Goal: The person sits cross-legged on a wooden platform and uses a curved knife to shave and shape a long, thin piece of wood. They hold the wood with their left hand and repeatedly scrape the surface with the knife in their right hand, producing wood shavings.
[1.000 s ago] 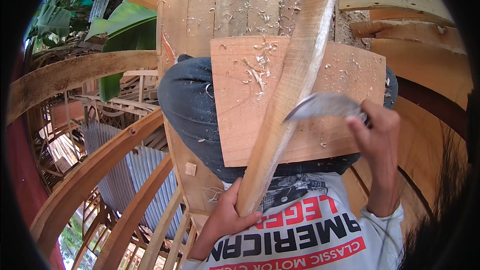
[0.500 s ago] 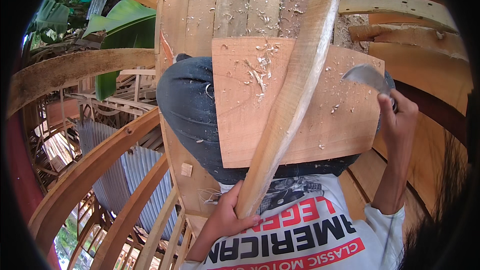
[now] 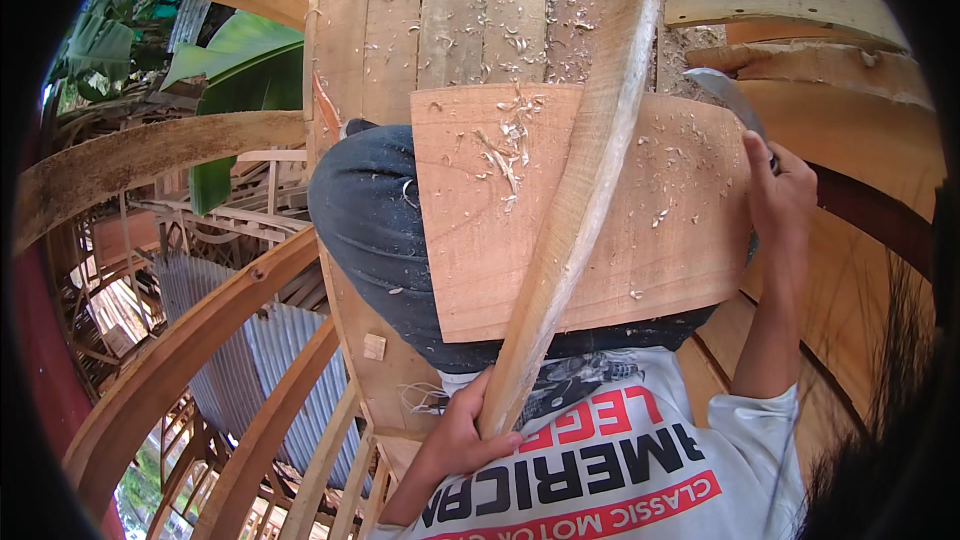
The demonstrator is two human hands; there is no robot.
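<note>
The right hand [image 3: 775,190] is clenched around the handle of a curved blade [image 3: 728,95], raised beyond the far edge of the flat board [image 3: 600,210] on the lap. The left hand [image 3: 465,435] is wrapped tight round the lower end of the long curved wooden piece [image 3: 590,160], which lies across that board. A glancing blade could likely slide down the piece toward the left hand or knee; loose shavings [image 3: 505,155] may let the wood slip.

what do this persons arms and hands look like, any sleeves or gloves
Both hands are bare, with no gloves, rings or watch visible. The left hand and its forearm show no sleeve. The right hand has a bare forearm too, up to a short pale grey sleeve of a printed T-shirt.
</note>
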